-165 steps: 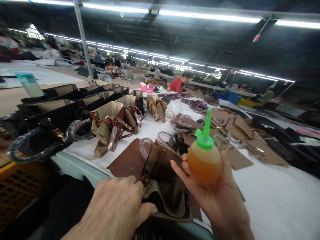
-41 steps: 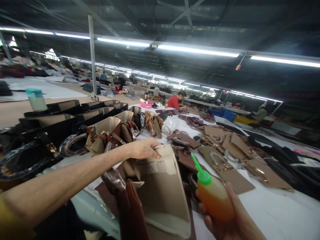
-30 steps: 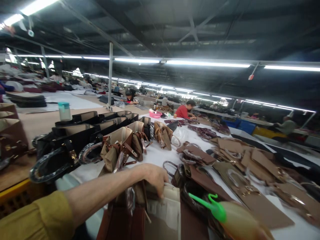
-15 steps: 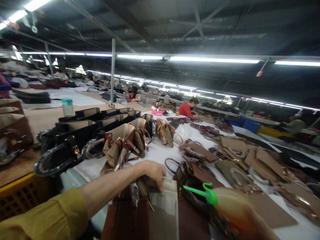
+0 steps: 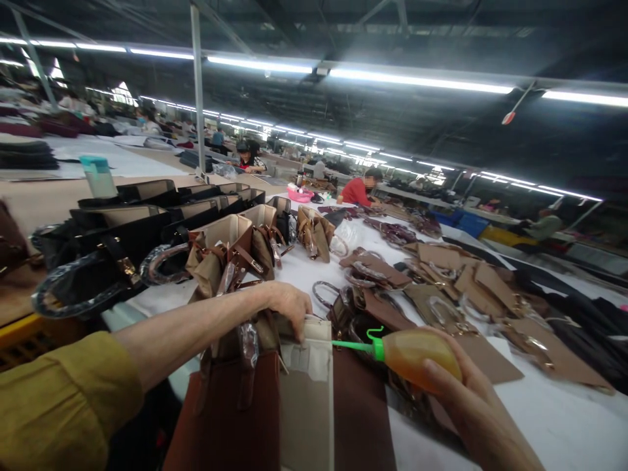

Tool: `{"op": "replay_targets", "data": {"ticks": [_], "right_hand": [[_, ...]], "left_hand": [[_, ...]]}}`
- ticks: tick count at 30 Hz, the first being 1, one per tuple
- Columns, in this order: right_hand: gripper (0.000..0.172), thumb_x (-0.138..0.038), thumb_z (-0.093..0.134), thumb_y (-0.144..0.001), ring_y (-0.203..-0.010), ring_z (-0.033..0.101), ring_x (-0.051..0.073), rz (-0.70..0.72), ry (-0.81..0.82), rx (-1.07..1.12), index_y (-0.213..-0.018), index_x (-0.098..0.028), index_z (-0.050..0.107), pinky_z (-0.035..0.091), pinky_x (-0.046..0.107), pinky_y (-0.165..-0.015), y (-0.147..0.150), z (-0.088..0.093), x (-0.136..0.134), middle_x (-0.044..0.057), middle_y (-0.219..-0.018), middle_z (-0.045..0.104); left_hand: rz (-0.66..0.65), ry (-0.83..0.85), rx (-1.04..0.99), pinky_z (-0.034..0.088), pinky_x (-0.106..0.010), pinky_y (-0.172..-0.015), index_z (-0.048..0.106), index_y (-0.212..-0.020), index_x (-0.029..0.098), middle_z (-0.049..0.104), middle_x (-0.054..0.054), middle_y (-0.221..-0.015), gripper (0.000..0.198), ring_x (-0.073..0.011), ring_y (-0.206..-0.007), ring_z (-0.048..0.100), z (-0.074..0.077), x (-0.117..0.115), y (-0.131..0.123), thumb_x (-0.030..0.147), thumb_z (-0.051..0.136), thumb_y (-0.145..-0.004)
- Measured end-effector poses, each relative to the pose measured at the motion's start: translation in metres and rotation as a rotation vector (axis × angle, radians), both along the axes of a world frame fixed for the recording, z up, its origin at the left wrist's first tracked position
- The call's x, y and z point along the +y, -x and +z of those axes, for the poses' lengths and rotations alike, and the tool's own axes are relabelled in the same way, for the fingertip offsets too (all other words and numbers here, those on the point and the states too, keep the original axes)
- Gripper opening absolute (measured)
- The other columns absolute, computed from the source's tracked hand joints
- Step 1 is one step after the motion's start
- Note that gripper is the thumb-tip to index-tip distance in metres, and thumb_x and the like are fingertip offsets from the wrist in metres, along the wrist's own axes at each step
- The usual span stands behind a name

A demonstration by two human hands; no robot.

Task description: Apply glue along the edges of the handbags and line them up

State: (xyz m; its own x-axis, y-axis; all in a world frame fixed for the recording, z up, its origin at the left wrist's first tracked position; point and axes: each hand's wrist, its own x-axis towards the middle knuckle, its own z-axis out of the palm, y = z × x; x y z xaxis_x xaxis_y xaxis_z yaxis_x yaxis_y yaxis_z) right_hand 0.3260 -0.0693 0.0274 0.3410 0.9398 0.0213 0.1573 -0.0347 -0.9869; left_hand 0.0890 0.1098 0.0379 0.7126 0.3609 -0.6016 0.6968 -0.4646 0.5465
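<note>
My left hand (image 5: 290, 306) reaches across from the left, fingers curled over the top edge of a brown handbag (image 5: 230, 418) whose beige lining (image 5: 307, 405) faces me. In my right hand (image 5: 464, 386) is a squeeze bottle (image 5: 417, 358) of amber liquid, tipped sideways. Its long green nozzle (image 5: 353, 345) points left, the tip at or close by the lining's upper right edge; I cannot tell whether they touch. A darker brown panel (image 5: 363, 412) spreads to the right below the nozzle. Plastic-wrapped handles (image 5: 248, 353) lie over the bag's front.
Black handbags (image 5: 122, 235) stand in rows at the left, with tan handbags (image 5: 220, 242) beside them. Flat brown bag pieces (image 5: 471, 288) cover the right of the white table (image 5: 569, 425). A yellow crate (image 5: 29, 343) sits low left. Across the table is a person in red (image 5: 358, 191).
My right hand has brought the bottle left and up, its nozzle now at the lining's edge. My left hand keeps its grip on the bag. The camera view has tilted down and shifted.
</note>
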Motion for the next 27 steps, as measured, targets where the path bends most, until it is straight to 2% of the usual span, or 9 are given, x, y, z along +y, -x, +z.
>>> {"op": "replay_targets", "data": {"ticks": [4, 11, 19, 27], "right_hand": [[0.056, -0.043, 0.073, -0.066, -0.080, 0.064, 0.023, 0.018, 0.041, 0.119, -0.113, -0.027, 0.048, 0.053, 0.028, -0.065, -0.008, 0.004, 0.002, 0.002, -0.089, 0.068], [0.060, -0.036, 0.076, -0.064, -0.076, 0.064, 0.019, 0.051, -0.012, -0.042, -0.116, -0.029, 0.048, 0.052, 0.021, -0.067, -0.014, 0.008, 0.001, 0.000, -0.089, 0.068], [0.052, -0.035, 0.074, -0.063, -0.073, 0.061, 0.016, 0.020, -0.082, -0.136, -0.110, -0.030, 0.052, 0.048, 0.019, -0.068, 0.008, 0.019, -0.003, -0.003, -0.087, 0.066], [0.050, -0.032, 0.072, -0.062, -0.070, 0.060, 0.018, 0.007, -0.083, -0.223, -0.109, -0.030, 0.053, 0.047, 0.023, -0.060, 0.008, 0.016, -0.002, -0.003, -0.083, 0.066]], "left_hand": [[-0.008, 0.013, 0.005, 0.046, -0.022, -0.059, 0.071, -0.085, 0.018, 0.068, 0.000, -0.075, 0.027, -0.0155, -0.069, 0.057, 0.006, -0.003, 0.000, 0.025, 0.071, -0.059], [-0.118, 0.016, -0.035, 0.048, -0.026, -0.062, 0.072, -0.072, 0.017, 0.067, 0.000, -0.065, 0.020, -0.0163, -0.062, 0.057, 0.008, -0.007, -0.003, 0.028, 0.075, -0.055], [-0.082, 0.055, 0.056, 0.045, -0.023, -0.057, 0.071, -0.078, 0.018, 0.066, 0.001, -0.067, 0.023, -0.0145, -0.062, 0.055, 0.008, -0.009, -0.002, 0.027, 0.073, -0.057], [-0.074, 0.071, 0.069, 0.046, -0.022, -0.057, 0.071, -0.078, 0.018, 0.067, 0.001, -0.070, 0.021, -0.0150, -0.066, 0.057, 0.008, -0.009, -0.003, 0.024, 0.072, -0.058]]}}
